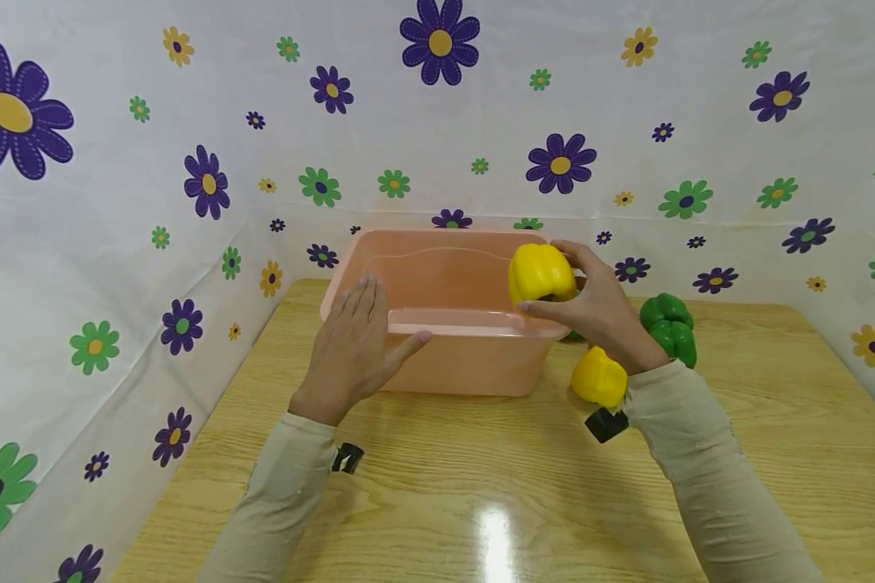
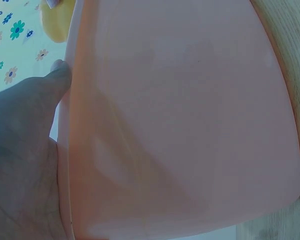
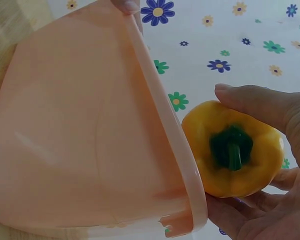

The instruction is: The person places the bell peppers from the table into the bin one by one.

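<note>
A yellow bell pepper with a green stem is held up by my right hand, thumb on one side and fingers on the other. It hangs at the right end of a pink plastic tub, over the rim; in the right wrist view the pepper shows its stem end beside the tub's edge. My left hand rests on the tub's front left rim, fingers straight and thumb spread along the edge. The tub's floor is hidden behind its front wall.
On the wooden table, right of the tub, lies another yellow bell pepper. Green bell peppers lie behind my right wrist, and a bit of green shows by the tub's right corner. A flowered sheet hangs behind.
</note>
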`<state>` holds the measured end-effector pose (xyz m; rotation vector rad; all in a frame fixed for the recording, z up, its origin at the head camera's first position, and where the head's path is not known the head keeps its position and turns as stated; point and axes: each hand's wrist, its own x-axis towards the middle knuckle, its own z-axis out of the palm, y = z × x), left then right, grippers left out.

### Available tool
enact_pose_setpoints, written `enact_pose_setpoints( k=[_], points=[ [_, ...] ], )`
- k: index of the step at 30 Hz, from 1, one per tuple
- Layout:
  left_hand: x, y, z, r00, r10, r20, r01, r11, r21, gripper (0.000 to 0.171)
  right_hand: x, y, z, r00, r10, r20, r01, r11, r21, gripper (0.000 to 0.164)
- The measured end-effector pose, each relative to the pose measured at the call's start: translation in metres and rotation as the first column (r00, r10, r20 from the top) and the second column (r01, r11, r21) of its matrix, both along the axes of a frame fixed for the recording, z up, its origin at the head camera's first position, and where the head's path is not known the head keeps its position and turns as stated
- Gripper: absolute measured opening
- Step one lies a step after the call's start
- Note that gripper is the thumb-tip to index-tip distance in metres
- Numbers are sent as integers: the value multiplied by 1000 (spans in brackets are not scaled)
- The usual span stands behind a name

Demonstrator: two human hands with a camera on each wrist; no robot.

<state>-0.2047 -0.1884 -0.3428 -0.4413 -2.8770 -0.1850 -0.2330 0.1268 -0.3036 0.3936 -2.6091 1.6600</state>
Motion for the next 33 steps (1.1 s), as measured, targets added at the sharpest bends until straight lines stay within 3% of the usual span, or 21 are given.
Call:
enact_pose_setpoints(
  k=[33],
  points=[
    [-1,-1,-1,1000,-6,-6,6,1000,-4,104,0,-3,-2,999,33,-5,-33,999,4,98]
  ],
)
